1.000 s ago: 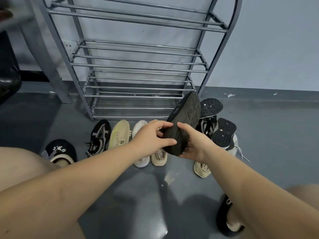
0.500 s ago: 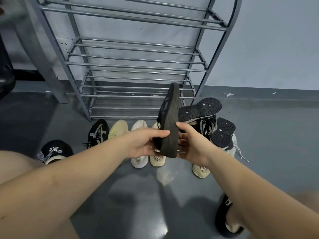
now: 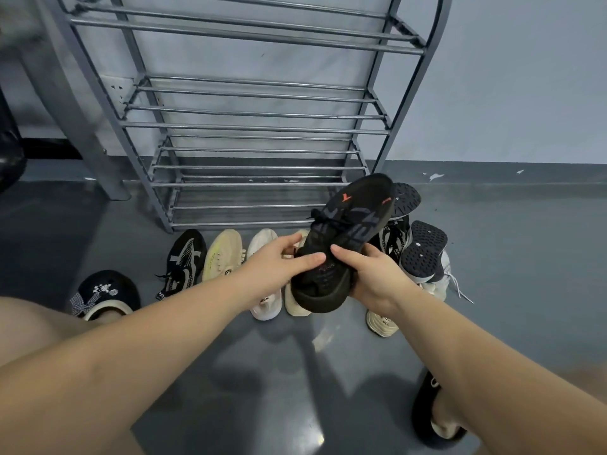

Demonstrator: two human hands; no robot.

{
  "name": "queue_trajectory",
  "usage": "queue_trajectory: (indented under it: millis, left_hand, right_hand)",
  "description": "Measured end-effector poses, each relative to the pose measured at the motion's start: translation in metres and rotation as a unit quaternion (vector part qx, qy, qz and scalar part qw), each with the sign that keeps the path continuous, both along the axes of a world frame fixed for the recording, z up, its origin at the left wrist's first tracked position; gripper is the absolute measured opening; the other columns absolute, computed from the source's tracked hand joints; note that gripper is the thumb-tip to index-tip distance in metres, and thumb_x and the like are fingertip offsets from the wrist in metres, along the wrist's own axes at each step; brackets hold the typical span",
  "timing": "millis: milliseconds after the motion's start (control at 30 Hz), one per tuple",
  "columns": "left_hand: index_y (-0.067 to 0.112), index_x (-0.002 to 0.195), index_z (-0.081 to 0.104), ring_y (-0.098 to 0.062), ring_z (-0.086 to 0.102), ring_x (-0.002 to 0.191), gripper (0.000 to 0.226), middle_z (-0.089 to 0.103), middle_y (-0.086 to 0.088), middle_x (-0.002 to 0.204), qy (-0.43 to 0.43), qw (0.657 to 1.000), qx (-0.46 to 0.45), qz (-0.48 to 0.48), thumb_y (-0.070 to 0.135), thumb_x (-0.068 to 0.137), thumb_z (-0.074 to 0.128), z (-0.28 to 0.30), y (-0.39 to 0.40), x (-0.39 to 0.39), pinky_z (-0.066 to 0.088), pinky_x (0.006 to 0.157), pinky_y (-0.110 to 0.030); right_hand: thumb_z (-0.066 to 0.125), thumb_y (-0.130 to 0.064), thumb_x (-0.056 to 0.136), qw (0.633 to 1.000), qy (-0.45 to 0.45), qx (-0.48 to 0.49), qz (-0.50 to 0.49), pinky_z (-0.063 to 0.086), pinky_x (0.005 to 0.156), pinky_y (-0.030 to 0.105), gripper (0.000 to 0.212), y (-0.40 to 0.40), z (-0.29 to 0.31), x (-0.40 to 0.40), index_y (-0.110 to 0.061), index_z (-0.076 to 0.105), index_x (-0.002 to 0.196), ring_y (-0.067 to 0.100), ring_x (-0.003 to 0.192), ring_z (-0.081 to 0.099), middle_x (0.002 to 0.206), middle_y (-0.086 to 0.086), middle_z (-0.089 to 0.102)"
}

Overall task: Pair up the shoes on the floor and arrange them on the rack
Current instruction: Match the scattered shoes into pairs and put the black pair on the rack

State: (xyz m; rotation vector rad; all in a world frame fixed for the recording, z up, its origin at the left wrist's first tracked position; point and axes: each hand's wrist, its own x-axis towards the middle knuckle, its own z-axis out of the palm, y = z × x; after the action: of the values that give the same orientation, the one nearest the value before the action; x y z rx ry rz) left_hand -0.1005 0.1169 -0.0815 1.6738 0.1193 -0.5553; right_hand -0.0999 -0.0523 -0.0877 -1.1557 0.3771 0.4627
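Change: since half a second ago, when it stood on edge with the sole showing, the black knit sneaker with grey stripes and small orange marks (image 3: 345,238) has been rolled upper side up.
Shoe in hand: held in the air at centre frame, one end toward the camera, the other rising toward the rack.
Left hand (image 3: 279,262): thumb laid over the near upper, fingers curled round the left side, gripping it.
Right hand (image 3: 371,274): cups the shoe's right side and underside, thumb on top, also holding it.
Grey metal tube shoe rack (image 3: 256,126): upper centre, against the wall; no shoe shows on its bars.
Floor shoes: row below the hands includes a black and white knit sneaker (image 3: 185,257); at right, dark sneakers with studded soles (image 3: 423,251) lie sole-up.
Risk: a narrow shoe could tip or slip between the rack's spaced bars.
Hard to see: shoes behind the hands are partly covered, so the matching shoe cannot be picked out.
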Motion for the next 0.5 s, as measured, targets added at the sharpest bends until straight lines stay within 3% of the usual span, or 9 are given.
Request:
queue_trajectory:
  millis: [67,133,267,367,500]
  left_hand:
    - [0.015,0.123,0.059,-0.007,0.067,0.093,0.042,0.071,0.004,0.103,0.069,0.996,-0.035,-0.034,0.034,0.086,0.063,0.002,0.002,0.000,0.054,0.080,-0.024]
    - [0.010,0.116,0.062,-0.014,0.068,0.094,0.037,0.072,-0.001,0.103,0.133,0.987,-0.075,-0.043,0.034,0.088,0.060,0.000,0.004,0.000,0.054,0.084,-0.030]
    - [0.012,0.106,0.066,-0.016,0.069,0.088,0.027,0.072,-0.003,0.099,0.186,0.975,-0.119,-0.037,0.032,0.090,0.057,-0.003,0.009,0.001,0.055,0.084,-0.035]
    - [0.012,0.108,0.064,-0.020,0.069,0.083,0.031,0.071,-0.006,0.099,0.218,0.967,-0.126,-0.032,0.036,0.091,0.054,-0.007,0.011,-0.002,0.059,0.077,-0.036]
    - [0.013,0.117,0.061,-0.022,0.066,0.092,0.036,0.067,-0.008,0.111,0.245,0.962,-0.109,-0.047,0.038,0.091,0.052,-0.013,0.018,-0.009,0.056,0.083,-0.038]
  right_hand:
    - [0.060,-0.010,0.090,1.000,-0.014,0.011,0.024,0.058,0.074,0.036,0.029,-0.001,0.003,0.000,-0.010,0.058,0.119,0.024,0.101,0.068,0.115,0.011,0.069]
    - [0.059,-0.013,0.091,0.999,-0.024,-0.002,0.044,0.058,0.074,0.035,0.033,-0.002,0.004,0.000,-0.011,0.056,0.123,0.024,0.103,0.067,0.118,0.010,0.068]
    - [0.061,-0.022,0.090,0.996,0.003,-0.051,0.069,0.054,0.086,0.039,0.038,-0.007,0.003,0.000,-0.014,0.055,0.127,0.024,0.108,0.065,0.121,0.007,0.067]
    - [0.060,-0.027,0.091,0.992,0.035,-0.076,0.092,0.053,0.079,0.035,0.038,-0.009,0.000,-0.002,-0.015,0.057,0.126,0.022,0.101,0.064,0.119,0.007,0.067]
    - [0.061,-0.029,0.090,0.986,0.059,-0.102,0.120,0.054,0.078,0.036,0.029,-0.009,-0.009,-0.007,-0.014,0.061,0.114,0.022,0.098,0.063,0.108,0.004,0.069]
